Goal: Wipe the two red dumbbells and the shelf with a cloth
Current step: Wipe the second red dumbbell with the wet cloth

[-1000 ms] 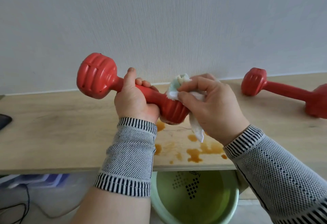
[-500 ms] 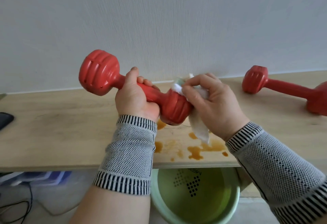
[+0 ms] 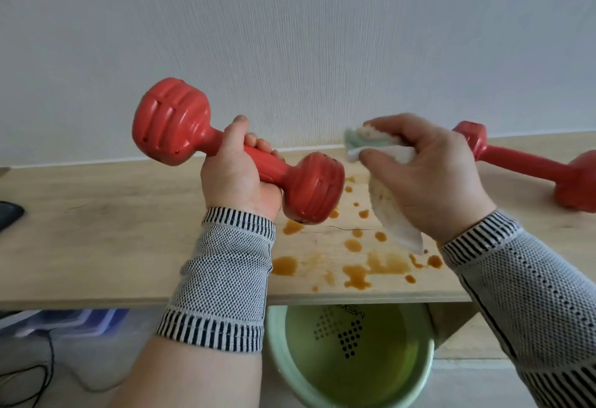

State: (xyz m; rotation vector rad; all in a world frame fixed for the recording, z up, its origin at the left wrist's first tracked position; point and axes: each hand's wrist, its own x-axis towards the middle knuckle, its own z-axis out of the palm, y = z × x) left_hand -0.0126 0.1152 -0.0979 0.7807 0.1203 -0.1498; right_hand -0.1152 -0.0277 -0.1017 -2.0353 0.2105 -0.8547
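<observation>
Head view. Your left hand (image 3: 240,182) grips the handle of one red dumbbell (image 3: 238,149), fingers and thumb curled round it, and holds it clear above the wooden shelf (image 3: 96,240), tilted with its left head higher and its right head low, near the board. Your right hand (image 3: 429,178) pinches a bunched white cloth (image 3: 390,211), with a pale green patch showing at the top of the bundle; a tail of it hangs down toward the shelf. The cloth is just beside the dumbbell's right head and apart from it: no contact at this instant. The second red dumbbell (image 3: 529,166) lies on the shelf to the right, partly behind your right hand, untouched. Brown liquid stains (image 3: 358,275) spread over the shelf's front part, below and between your hands. A green basin (image 3: 274,353) holding liquid stands beneath the shelf edge.

Judgement: the first dumbbell is the step in hand; the second dumbbell and the stained shelf appear outstanding. The next move calls for bringing the cloth back against the raised dumbbell, or setting it down away from the stains so it is not soiled. Keep the hanging tail out of the spill until the shelf's turn.
</observation>
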